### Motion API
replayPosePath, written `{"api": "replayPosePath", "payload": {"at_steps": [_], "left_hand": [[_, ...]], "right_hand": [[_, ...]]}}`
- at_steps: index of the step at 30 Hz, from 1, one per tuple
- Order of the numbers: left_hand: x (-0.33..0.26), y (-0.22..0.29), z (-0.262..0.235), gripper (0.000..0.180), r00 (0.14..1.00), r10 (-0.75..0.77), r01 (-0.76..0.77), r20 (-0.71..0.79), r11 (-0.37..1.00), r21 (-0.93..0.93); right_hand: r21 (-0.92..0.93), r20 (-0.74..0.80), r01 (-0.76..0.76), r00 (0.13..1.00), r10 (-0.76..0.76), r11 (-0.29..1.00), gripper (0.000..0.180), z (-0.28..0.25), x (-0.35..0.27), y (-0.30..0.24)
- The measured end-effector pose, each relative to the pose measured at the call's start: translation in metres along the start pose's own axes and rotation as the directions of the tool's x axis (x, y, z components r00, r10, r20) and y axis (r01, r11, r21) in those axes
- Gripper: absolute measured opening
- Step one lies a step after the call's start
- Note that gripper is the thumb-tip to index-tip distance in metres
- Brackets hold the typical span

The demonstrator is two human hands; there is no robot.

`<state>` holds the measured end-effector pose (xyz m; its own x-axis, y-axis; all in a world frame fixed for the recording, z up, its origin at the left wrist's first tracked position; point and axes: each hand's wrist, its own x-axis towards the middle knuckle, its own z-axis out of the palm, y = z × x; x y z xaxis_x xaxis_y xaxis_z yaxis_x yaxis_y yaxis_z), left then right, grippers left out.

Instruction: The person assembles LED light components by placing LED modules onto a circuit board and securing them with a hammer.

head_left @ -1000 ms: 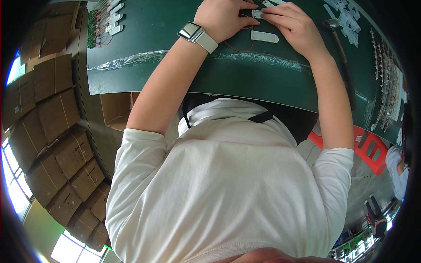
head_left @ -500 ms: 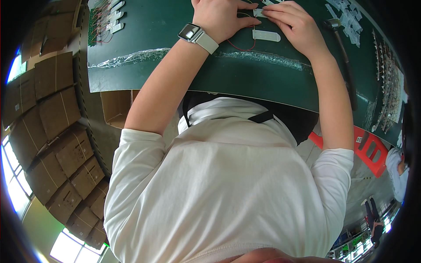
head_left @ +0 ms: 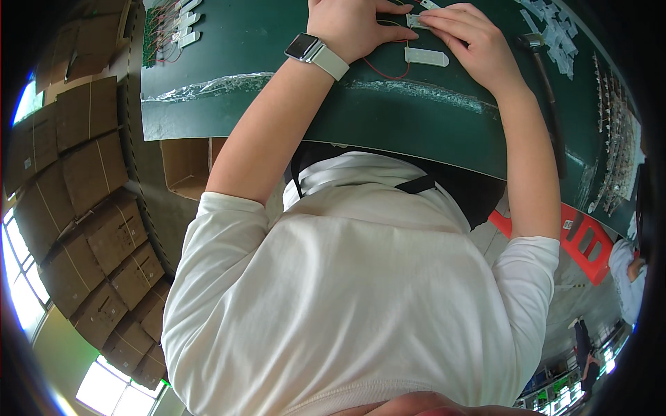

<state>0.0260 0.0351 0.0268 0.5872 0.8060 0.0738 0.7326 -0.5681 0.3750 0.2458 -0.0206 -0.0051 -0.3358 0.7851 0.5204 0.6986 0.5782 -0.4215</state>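
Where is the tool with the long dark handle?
In the head view, the tool lies on the green table, to the right of the right hand, its metal end beside pale strips.

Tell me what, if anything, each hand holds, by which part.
The right hand touches a small white piece at its right end; whether gripped, I cannot tell. Any hold by the left hand is unclear.

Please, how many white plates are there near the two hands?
3 visible: the lower plate, flat on the green table; the middle plate, at the right hand; the top plate, at the upper picture edge. More may be hidden.
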Motion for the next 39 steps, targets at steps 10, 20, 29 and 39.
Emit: {"api": "replayPosePath", "payload": {"at_steps": [10,20,29,39], "left_hand": [[-0.006,-0.034,0.03,0.048,0.987,0.114,-0.096,-0.117,0.984,0.152],[-0.002,-0.027,0.029,0.048,0.986,0.123,-0.108,-0.113,0.986,0.127],[-0.003,-0.032,0.034,0.048,0.983,0.13,-0.113,-0.128,0.985,0.134],[-0.006,-0.012,0.003,0.039,0.997,0.062,-0.063,-0.053,0.997,-0.032]], "right_hand": [[-0.151,-0.183,-0.245,0.959,0.216,0.958,0.026,-0.046,-0.007,-0.003],[-0.071,-0.094,-0.819,0.574,0.813,0.57,0.031,-0.1,-0.019,0.091],[-0.241,0.233,-0.756,0.563,0.793,0.608,0.022,-0.111,0.013,0.109],[-0.463,0.295,-0.654,0.523,0.8,0.598,0.037,-0.102,0.041,0.069]]}}
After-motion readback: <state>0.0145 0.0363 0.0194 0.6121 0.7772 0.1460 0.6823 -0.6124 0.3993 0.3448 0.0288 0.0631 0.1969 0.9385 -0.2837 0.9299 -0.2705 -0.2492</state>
